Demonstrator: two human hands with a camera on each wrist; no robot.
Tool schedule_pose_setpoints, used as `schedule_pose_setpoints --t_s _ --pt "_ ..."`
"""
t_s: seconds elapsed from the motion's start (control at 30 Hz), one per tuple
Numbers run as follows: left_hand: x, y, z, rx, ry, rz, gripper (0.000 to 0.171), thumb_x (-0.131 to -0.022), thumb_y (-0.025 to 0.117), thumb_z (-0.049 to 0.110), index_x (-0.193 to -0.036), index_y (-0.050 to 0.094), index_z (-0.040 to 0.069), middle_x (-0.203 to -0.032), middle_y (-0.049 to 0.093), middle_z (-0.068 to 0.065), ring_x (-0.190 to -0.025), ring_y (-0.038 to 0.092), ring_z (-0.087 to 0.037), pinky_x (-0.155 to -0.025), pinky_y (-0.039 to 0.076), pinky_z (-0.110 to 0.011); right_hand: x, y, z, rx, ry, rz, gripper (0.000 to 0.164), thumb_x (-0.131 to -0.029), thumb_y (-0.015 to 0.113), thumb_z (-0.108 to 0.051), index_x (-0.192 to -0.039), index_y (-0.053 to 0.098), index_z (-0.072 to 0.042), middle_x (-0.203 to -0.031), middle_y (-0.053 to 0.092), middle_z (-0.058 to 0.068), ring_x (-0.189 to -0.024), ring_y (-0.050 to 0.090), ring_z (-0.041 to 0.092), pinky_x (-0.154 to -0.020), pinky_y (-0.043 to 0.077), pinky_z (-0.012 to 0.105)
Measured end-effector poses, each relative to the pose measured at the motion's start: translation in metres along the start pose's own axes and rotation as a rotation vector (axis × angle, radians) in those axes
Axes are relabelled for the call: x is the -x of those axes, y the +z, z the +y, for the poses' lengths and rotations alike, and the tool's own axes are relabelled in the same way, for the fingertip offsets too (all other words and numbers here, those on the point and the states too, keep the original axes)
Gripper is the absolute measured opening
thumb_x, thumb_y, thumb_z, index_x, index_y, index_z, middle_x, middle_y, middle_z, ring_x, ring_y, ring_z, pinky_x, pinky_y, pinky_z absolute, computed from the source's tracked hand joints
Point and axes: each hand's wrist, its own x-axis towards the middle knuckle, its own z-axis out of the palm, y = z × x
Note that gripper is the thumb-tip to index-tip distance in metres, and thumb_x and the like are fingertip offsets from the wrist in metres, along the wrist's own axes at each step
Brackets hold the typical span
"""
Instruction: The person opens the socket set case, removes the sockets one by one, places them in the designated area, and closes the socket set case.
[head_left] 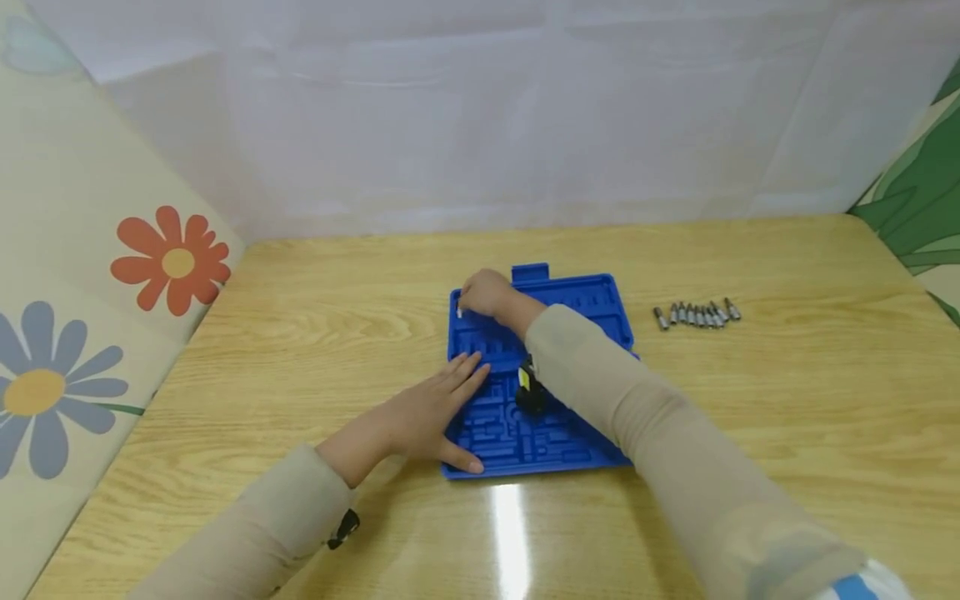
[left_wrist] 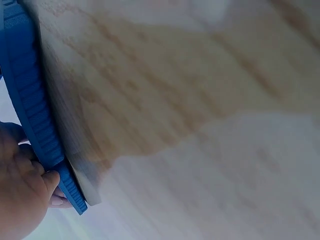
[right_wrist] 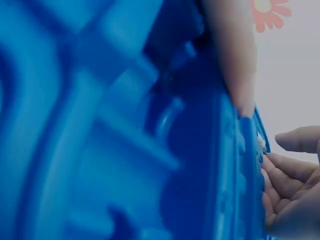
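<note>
An opened blue plastic tool case [head_left: 517,450] lies on the table with its moulded slots showing. My left hand [head_left: 431,408] rests at its left edge, fingers fairly straight over the near half and thumb on the near corner. At the far left corner of the case is my right hand [head_left: 489,293], its fingertips at a small silver bit [head_left: 460,310] in the case. The right wrist view has the thumb [right_wrist: 300,138] apart from the index finger, whose tip meets the small light piece [right_wrist: 261,143] at the case wall.
Several short silver bits with dark tips [head_left: 697,315] stand in a loose row on the wooden table [head_left: 360,292], right of the case. A white sheet [head_left: 525,125] hangs behind. Flower-patterned panels [head_left: 60,208] flank the table.
</note>
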Motion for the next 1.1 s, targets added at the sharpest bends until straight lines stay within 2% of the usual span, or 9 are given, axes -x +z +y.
schedule_pose_setpoints --t_s 0.13,0.23,0.3,0.37,0.47,0.53,0.6,0.8,1.1 --pt "0.000 0.000 0.003 0.003 -0.003 -0.006 0.110 -0.063 0.050 0.070 -0.139 0.004 0.005 -0.143 -0.003 -0.014 -0.128 -0.005 -0.028 -0.101 0.013 -0.041 -0.011 0.005 0.009 -0.108 0.052 0.056 0.018 -0.073 0.064 -0.021 -0.089 0.068 -0.014 -0.091 0.061 0.000 -0.078 0.054 0.015 -0.061 0.046 0.030" --pt "0.000 0.000 0.004 0.013 -0.002 -0.004 0.110 -0.063 0.051 0.069 -0.139 0.005 0.005 -0.143 -0.002 -0.014 -0.128 -0.004 -0.028 -0.101 0.013 -0.041 -0.027 0.014 0.022 -0.154 0.039 0.112 0.015 -0.066 0.070 -0.025 -0.077 0.069 -0.015 -0.077 0.060 -0.002 -0.065 0.052 0.014 -0.051 0.044 0.028" --pt "0.000 0.000 0.004 0.013 0.000 -0.002 0.110 -0.063 0.052 0.069 -0.139 0.005 0.005 -0.143 -0.002 -0.014 -0.128 -0.004 -0.028 -0.101 0.013 -0.040 -0.010 0.007 0.009 -0.183 0.094 0.105 0.016 -0.068 0.069 -0.024 -0.080 0.069 -0.014 -0.079 0.060 0.000 -0.067 0.052 0.016 -0.054 0.044 0.030" --pt "0.000 0.001 0.004 0.010 -0.001 0.000 0.111 -0.063 0.051 0.070 -0.139 0.004 0.005 -0.143 -0.002 -0.014 -0.128 -0.004 -0.028 -0.101 0.013 -0.040 0.000 0.005 0.003 -0.241 0.102 0.137 0.015 -0.069 0.068 -0.020 -0.079 0.069 -0.010 -0.077 0.060 0.002 -0.063 0.051 0.017 -0.051 0.044 0.030" --pt "0.000 0.002 0.003 0.004 -0.002 0.000 0.111 -0.062 0.049 0.072 -0.139 0.004 0.005 -0.143 -0.003 -0.014 -0.128 -0.005 -0.028 -0.101 0.013 -0.040 0.052 -0.019 -0.031 -0.315 0.157 0.140 0.014 -0.074 0.063 -0.011 -0.085 0.068 -0.006 -0.082 0.061 0.006 -0.068 0.054 0.019 -0.057 0.046 0.030" --pt "-0.001 0.002 0.002 0.001 -0.004 -0.001 0.111 -0.062 0.048 0.073 -0.139 0.003 0.006 -0.143 -0.003 -0.013 -0.128 -0.005 -0.027 -0.101 0.013 -0.040 0.069 -0.027 -0.040 -0.351 0.134 0.144 0.014 -0.075 0.062 -0.010 -0.087 0.068 -0.005 -0.085 0.062 0.007 -0.071 0.055 0.019 -0.058 0.046 0.029" --pt "-0.001 0.002 0.002 0.001 -0.007 0.000 0.111 -0.062 0.047 0.073 -0.139 0.002 0.006 -0.143 -0.004 -0.013 -0.128 -0.005 -0.027 -0.101 0.013 -0.040 0.094 -0.041 -0.057 -0.332 0.151 0.104 0.019 -0.079 0.061 -0.011 -0.096 0.066 -0.004 -0.097 0.061 0.008 -0.084 0.055 0.019 -0.069 0.046 0.029" --pt "-0.001 0.001 0.002 0.009 -0.008 -0.006 0.111 -0.062 0.047 0.073 -0.139 0.002 0.007 -0.143 -0.004 -0.012 -0.128 -0.006 -0.026 -0.102 0.013 -0.039 0.101 -0.040 -0.060 -0.252 0.116 0.058 0.027 -0.084 0.056 -0.022 -0.105 0.062 -0.006 -0.108 0.057 0.007 -0.098 0.051 0.019 -0.079 0.043 0.029" --pt "-0.001 -0.001 0.004 0.006 -0.025 -0.016 0.111 -0.061 0.048 0.073 -0.139 0.004 0.007 -0.143 -0.003 -0.012 -0.128 -0.005 -0.025 -0.102 0.013 -0.038 0.097 -0.036 -0.065 -0.327 0.194 0.122 0.023 -0.083 0.058 -0.019 -0.102 0.063 -0.006 -0.104 0.059 0.006 -0.095 0.053 0.019 -0.078 0.043 0.030"
